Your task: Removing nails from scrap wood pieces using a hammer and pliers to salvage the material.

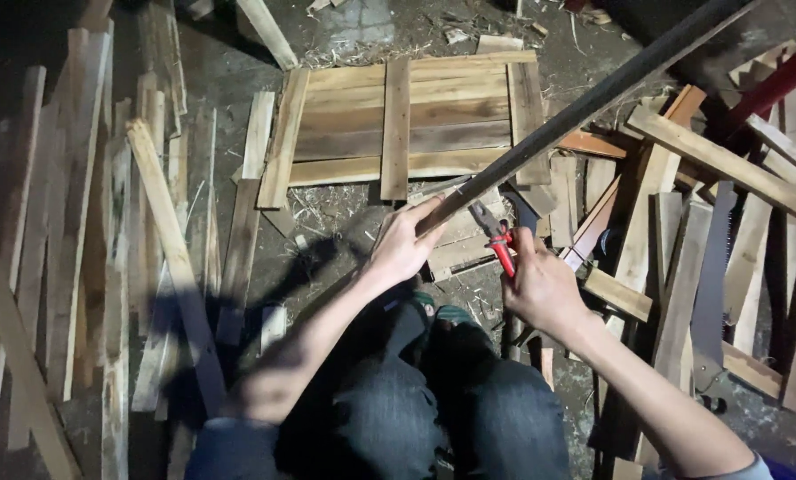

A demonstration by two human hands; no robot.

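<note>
Left hand is wrapped around the near end of a long dark slat, which runs up and away to the right, well above the floor. Right hand is closed on red-handled pliers, whose nose sits right at the slat's gripped end, just beside the left fingers.

That closeness is the worry. If the pliers slip off whatever they bite, and I cannot tell whether it is a nail, the nose could jump into the left fingers. The slat is held at one end only, so its far end could swing or sag and twist out of the grip.

Moving right: the slatted wooden panel lies flat on the floor ahead, with loose planks scattered at left and more at right, so footing for the crouched knees looks unsteady. A hand saw lies among the boards near the right forearm, teeth exposed; a sudden elbow pull could bring the arm onto it. The light is poor, which makes any small nail hard to see.
</note>
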